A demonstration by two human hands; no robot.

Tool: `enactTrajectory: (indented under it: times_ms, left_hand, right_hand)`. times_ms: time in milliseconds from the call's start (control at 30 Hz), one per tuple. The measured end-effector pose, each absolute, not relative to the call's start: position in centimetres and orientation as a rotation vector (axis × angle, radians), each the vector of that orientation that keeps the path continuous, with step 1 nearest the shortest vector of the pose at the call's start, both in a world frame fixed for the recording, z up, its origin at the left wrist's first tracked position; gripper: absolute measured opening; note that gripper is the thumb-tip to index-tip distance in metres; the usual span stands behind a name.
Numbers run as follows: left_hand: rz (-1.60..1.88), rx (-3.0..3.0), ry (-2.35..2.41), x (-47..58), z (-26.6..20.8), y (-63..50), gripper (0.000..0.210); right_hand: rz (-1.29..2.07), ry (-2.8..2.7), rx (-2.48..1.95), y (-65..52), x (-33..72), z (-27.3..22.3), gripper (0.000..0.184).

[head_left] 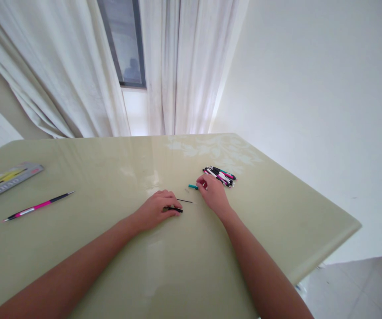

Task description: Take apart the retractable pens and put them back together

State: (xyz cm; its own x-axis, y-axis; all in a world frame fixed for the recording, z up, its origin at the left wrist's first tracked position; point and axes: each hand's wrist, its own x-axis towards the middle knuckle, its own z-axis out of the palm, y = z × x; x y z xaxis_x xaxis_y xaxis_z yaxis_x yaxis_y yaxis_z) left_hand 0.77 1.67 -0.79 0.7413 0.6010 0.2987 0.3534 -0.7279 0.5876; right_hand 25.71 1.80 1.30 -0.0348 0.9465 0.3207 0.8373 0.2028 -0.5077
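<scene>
Via remote feed I saw L hand pinching black pen part, R hand gripping teal pen part, thin refill between. Pen pile lay just beyond R hand; tabletop gave wide swing rm twd R edge.

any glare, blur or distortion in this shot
Head view: pale reflections streak the glossy tabletop; head view: the pens in the pile look soft and are hard to tell apart; head view: the forearms look stretched toward the bottom edge, likely wide-angle distortion.
</scene>
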Motion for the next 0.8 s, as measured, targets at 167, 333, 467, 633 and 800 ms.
enactTrajectory:
  times_ms: [167,333,467,633,800]
  left_hand:
    - [0.644,2.44,0.737,0.7,-0.7,1.5,0.022]
    - [0.787,2.382,0.862,0.5,-0.7,1.5,0.019]
    - [0.955,2.356,0.953,0.4,-0.7,1.5,0.016]
    - [1.058,2.391,0.969,0.6,-0.6,1.4,0.018]
    - [1.133,2.382,1.156,0.6,-0.9,1.7,0.024]
  right_hand:
    - [0.26,-1.926,-1.643,1.6,25.6,1.5,0.005]
    - [0.637,-2.111,-1.318,0.8,24.4,1.9,0.013]
    - [0.755,-2.154,-1.18,0.2,23.2,2.1,0.008]
    - [0.619,-2.128,-1.182,0.4,22.9,1.9,0.005]
    - [0.444,-2.125,-1.403,0.7,22.8,1.2,0.007]
